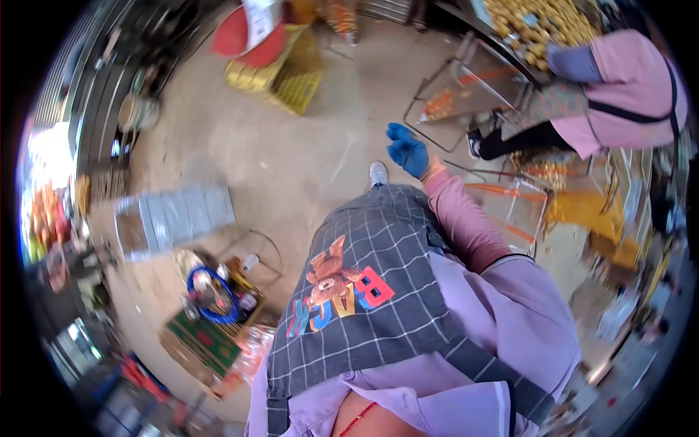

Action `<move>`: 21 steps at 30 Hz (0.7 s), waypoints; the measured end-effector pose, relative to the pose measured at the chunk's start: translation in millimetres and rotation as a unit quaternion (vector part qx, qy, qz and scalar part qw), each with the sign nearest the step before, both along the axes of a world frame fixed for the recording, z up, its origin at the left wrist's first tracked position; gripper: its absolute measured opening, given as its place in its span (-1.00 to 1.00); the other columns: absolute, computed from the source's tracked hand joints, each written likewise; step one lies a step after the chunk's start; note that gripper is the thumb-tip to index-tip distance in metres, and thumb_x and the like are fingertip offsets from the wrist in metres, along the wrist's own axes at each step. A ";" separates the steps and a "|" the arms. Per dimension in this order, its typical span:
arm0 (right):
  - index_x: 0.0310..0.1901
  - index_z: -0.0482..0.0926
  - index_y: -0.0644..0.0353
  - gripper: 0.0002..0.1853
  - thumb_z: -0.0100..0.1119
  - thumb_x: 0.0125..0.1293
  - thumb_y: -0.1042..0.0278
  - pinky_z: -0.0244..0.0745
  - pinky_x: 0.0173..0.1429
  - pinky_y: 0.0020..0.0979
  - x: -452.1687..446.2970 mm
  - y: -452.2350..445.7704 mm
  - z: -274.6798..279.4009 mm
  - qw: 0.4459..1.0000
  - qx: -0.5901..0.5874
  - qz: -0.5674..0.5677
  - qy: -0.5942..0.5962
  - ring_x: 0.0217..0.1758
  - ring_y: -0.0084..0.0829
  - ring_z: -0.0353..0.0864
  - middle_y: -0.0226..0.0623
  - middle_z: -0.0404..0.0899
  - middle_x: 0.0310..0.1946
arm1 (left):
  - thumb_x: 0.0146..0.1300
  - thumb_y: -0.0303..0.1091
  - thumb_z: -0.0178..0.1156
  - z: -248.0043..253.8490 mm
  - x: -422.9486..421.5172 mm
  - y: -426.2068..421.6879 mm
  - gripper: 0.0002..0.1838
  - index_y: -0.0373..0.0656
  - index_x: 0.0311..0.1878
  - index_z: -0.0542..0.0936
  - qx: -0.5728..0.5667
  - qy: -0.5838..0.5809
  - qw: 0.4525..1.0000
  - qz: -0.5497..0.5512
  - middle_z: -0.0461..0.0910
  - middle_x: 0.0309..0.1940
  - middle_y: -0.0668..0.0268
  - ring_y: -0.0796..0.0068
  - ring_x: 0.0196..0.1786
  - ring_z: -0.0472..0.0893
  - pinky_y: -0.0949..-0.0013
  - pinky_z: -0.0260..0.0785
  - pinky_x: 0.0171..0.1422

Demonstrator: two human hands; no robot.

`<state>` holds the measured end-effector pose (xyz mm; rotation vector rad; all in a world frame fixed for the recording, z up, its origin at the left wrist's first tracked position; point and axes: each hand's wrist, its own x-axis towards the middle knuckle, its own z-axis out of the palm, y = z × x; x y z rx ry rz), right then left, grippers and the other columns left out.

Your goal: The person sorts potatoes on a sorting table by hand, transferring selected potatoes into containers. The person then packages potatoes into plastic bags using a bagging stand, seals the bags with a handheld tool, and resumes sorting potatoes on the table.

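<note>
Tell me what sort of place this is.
Likely a produce sorting or packing area: a heap of small, yellowish, rounded pieces that look like produce, a co-worker at its edge, and a yellow crate.

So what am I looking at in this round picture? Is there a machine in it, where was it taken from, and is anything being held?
No robot here: a person is working, and a camera on their head looks forward and down. That is why you see their checked apron from above. Their right hand, in a blue glove, is reaching out over the floor; I see nothing held in it. The left hand is out of view. On the floor are a yellow crate and a grey box. At the right, another person in pink leans toward a pile of yellowish round items, too small to name for sure.
</note>
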<state>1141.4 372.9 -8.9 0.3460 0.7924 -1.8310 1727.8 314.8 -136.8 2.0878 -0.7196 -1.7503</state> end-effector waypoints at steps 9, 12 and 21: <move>0.06 0.49 0.23 -0.74 0.00 0.42 0.35 0.40 -0.27 -0.53 -95.2 45.6 -30.8 0.973 0.098 0.130 0.161 -0.51 -0.66 0.34 -0.55 0.37 -0.43 | 0.38 -0.34 0.09 76.7 -366.5 -213.3 -0.60 -0.33 0.21 0.49 -0.110 0.172 0.939 -0.277 0.59 0.07 0.20 0.42 0.04 0.58 0.39 0.39 0.17; 0.05 0.45 0.20 -0.72 -0.21 0.49 0.30 0.33 -0.23 -0.53 -114.6 36.2 -64.4 0.996 0.050 0.031 0.071 -0.53 -0.65 0.27 -0.59 0.28 -0.48 | 0.41 -0.41 0.03 79.4 -432.0 -251.2 -0.62 -0.33 0.24 0.48 -0.118 0.140 0.883 -0.433 0.57 0.12 0.18 0.40 0.08 0.57 0.39 0.34 0.26; -0.37 0.41 0.04 -0.96 0.05 0.14 0.40 0.28 -0.29 -0.37 -205.6 1.7 -196.3 0.954 0.048 -0.179 0.235 -0.39 -0.38 0.36 -0.34 0.29 -0.51 | 0.39 -0.26 0.10 35.4 -593.0 -436.6 -0.60 -0.34 0.16 0.54 -0.080 0.104 0.879 -0.459 0.61 0.05 0.22 0.41 0.04 0.57 0.37 0.39 0.16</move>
